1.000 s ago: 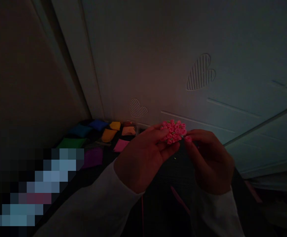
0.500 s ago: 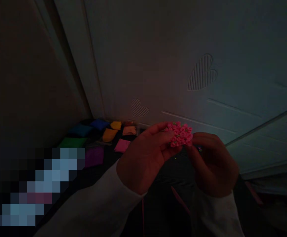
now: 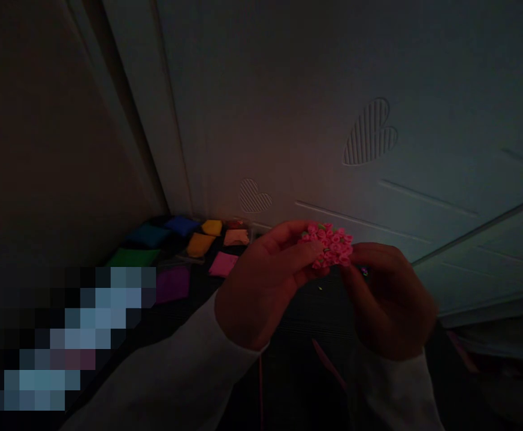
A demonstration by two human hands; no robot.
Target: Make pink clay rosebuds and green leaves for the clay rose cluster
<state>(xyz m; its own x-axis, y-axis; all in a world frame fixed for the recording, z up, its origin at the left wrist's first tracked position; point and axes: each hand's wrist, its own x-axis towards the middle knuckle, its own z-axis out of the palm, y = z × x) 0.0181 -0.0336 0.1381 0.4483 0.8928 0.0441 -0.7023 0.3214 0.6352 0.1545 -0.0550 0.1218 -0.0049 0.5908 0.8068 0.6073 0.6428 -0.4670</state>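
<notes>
The scene is very dark. A small cluster of pink clay roses (image 3: 329, 245) with a bit of green is held up between both hands, in front of a pale cabinet door. My left hand (image 3: 263, 287) pinches the cluster from the left with thumb and fingers closed on it. My right hand (image 3: 387, 299) is closed on its right side and lower edge, fingertips touching the roses. Both arms wear white sleeves.
Packets of coloured clay (image 3: 198, 244) in blue, green, yellow, orange, pink and purple lie on the dark surface at the left behind my hands. A white cabinet door with heart cut-outs (image 3: 369, 133) fills the background. A thin pink stick (image 3: 328, 359) lies below my hands.
The rose cluster and both hands have shifted slightly to the right and up. The small pink piece seen at my right fingertips a second ago now sits against the cluster.
</notes>
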